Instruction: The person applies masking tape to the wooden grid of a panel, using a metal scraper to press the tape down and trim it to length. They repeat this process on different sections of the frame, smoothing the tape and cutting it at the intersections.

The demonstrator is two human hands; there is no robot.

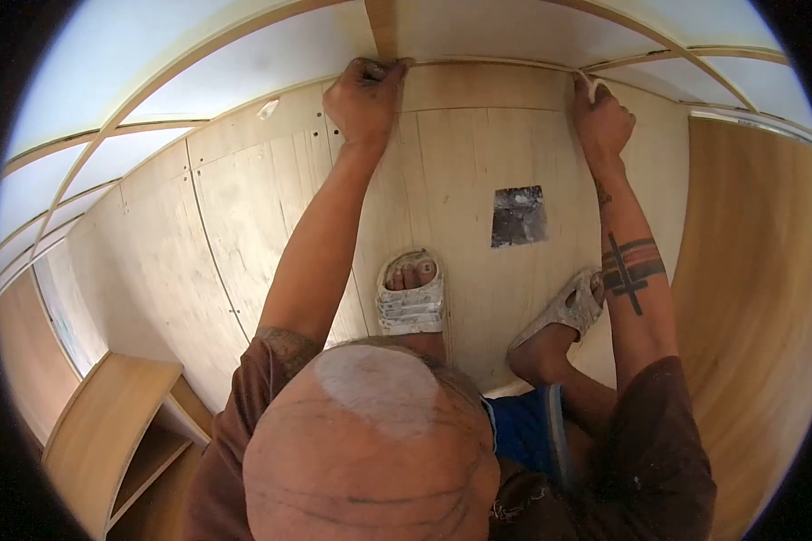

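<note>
A thin pale strip runs along the seam where the light wooden boards meet the white framed panels. At its left end, by an upright wooden batten, my left hand is closed with thumb and fingertips pressed at the strip. My right hand is closed at the other end, beside a corner of the battens. A pale loose-looking end shows between its fingers. The fingertips of both hands are partly hidden against the seam.
A dark, paint-smeared square lies on the light boards between my arms. My feet wear stained slip-on sandals. A wooden shelf unit stands at lower left, and a brown wood panel borders the right.
</note>
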